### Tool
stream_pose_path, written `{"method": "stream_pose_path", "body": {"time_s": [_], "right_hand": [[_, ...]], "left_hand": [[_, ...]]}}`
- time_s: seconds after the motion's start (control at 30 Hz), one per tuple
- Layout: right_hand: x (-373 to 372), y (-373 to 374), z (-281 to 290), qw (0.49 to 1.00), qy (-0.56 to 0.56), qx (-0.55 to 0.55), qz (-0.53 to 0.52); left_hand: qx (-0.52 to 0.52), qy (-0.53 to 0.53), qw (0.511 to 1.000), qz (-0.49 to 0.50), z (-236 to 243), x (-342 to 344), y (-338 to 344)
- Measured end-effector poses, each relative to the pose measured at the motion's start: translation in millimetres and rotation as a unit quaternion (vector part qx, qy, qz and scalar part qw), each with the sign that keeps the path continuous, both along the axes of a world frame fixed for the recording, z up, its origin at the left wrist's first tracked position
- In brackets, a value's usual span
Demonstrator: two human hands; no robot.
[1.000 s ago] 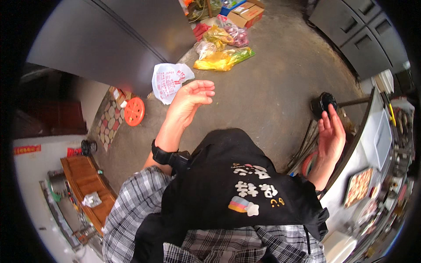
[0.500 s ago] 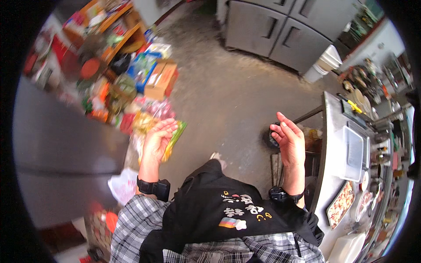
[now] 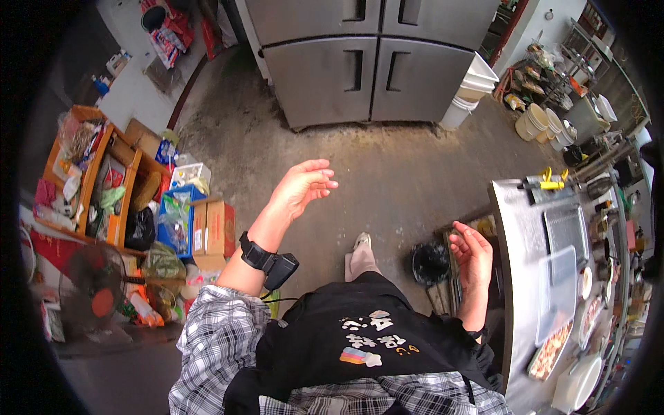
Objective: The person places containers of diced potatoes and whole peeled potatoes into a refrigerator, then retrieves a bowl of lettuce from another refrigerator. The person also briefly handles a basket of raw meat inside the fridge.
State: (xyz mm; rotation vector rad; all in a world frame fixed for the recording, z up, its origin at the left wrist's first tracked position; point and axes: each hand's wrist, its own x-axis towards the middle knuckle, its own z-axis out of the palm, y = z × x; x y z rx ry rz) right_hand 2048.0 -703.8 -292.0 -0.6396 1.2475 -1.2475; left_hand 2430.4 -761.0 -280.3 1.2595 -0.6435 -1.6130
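Observation:
My left hand [image 3: 304, 187] is raised over the floor with nothing in it, its fingers slightly bent and apart. Low at the right, my right hand [image 3: 473, 254] is also free, fingers loosely curled, close to the edge of the steel table [image 3: 513, 277]. Neither hand touches anything. A black bucket [image 3: 429, 263] stands on the floor just left of my right hand. On the table lie a clear plastic lid or box [image 3: 557, 294], a tray of chopped pieces of food [image 3: 552, 351] partly under it, and a wire rack tray [image 3: 567, 229].
Ahead stands a steel refrigerator [image 3: 377, 76] with white buckets [image 3: 465, 97] beside it. At left are a cluttered wooden shelf [image 3: 104, 180], a blue crate [image 3: 174, 225], a cardboard box [image 3: 214, 229] and a fan [image 3: 100, 283]. More buckets [image 3: 532, 123] stand at the far right.
My view has turned left to right across the room, bringing the refrigerator to the centre. My left hand has risen and reached farther forward; my right hand has dropped lower.

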Motion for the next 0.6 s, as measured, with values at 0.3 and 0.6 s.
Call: {"method": "stream_pose_path", "body": {"time_s": [0.3,0.6], "right_hand": [[119.1,-263.8,9.8,0.947,0.231,-0.064,0.212],[190.0,-407.6,-11.3,0.846,0.429,-0.096,0.303]], "left_hand": [[0.066,0.0,0.991,0.117,-53.2,87.7,-268.7],[0.132,-0.061,0.989,0.0,-149.5,86.3,-561.6]]}}
